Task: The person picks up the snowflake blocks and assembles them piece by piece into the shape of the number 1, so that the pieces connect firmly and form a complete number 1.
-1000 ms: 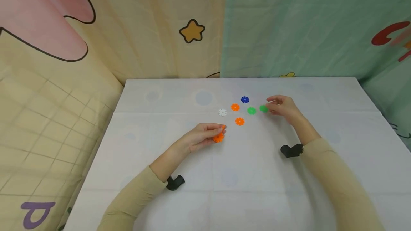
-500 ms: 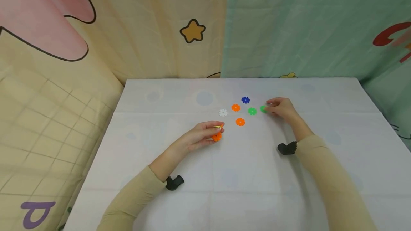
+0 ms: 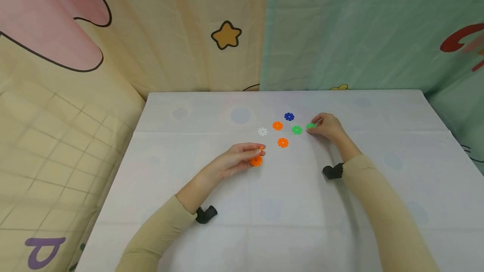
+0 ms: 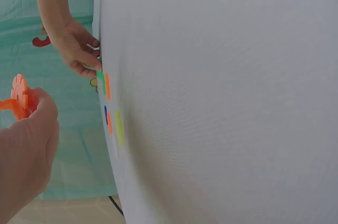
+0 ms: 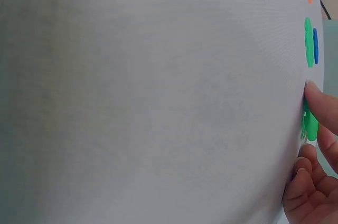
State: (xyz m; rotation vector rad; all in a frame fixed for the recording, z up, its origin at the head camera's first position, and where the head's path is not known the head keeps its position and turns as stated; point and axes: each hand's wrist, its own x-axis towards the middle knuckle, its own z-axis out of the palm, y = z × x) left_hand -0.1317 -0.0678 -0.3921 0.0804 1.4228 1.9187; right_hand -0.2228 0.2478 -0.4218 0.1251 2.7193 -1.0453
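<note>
A worktop [image 3: 295, 230] covered in pale cloth is positioned below both hands. At least 2 orange notched discs [image 3: 256, 161] are held in the left hand [image 3: 235, 160], gripped between the thumb and the curled fingers, with the pieces set at an angle to each other; whether they are interlocked cannot be told. A green notched disc [image 3: 311, 125] is pinched between the thumb and fingers of the right hand [image 3: 329, 127], low over the worktop; whether its edge is in contact with the cloth cannot be determined. The grasp of both hands is narrow. 5 loose discs are laid flat between and beyond the hands. A second green disc [image 3: 296, 130] is located just left of the pinched one. A blue disc [image 3: 289, 116] is located left of the right hand and slightly beyond it. 1 loose orange disc [image 3: 277, 126] is placed between the hands, on the far side, and another orange disc [image 3: 282, 142] is placed nearer, to the right of the left fingertips. A white disc [image 3: 262, 132] is located just beyond the left fingertips. A black wrist device [image 3: 206, 214] is fitted behind the left hand.
</note>
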